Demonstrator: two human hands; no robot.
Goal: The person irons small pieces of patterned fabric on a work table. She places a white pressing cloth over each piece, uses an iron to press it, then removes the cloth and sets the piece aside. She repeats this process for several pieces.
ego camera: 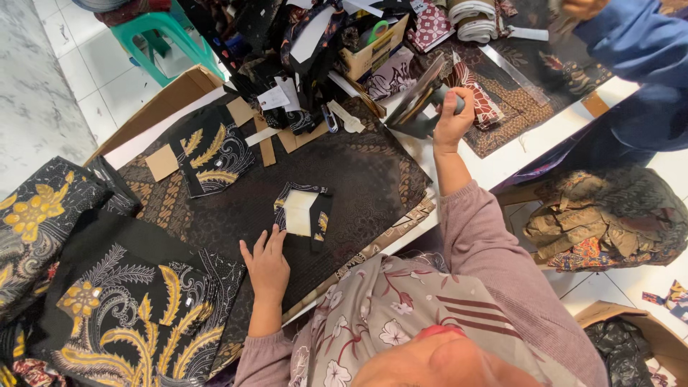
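The left hand (266,266) lies flat and open beside the small folded cloth piece (304,213) on the tabletop (502,161), so keep it steady while the right hand (451,120), its grip closed around the iron (419,107), brings it slowly.

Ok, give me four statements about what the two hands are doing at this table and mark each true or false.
1. The right hand grips the handle of an iron. True.
2. The left hand holds scissors. False: it rests flat on the dark patterned cloth.
3. A small folded fabric piece with a pale centre lies beside the left hand. True.
4. The iron is pressing the folded piece. False: it stands apart, near the table's far edge.
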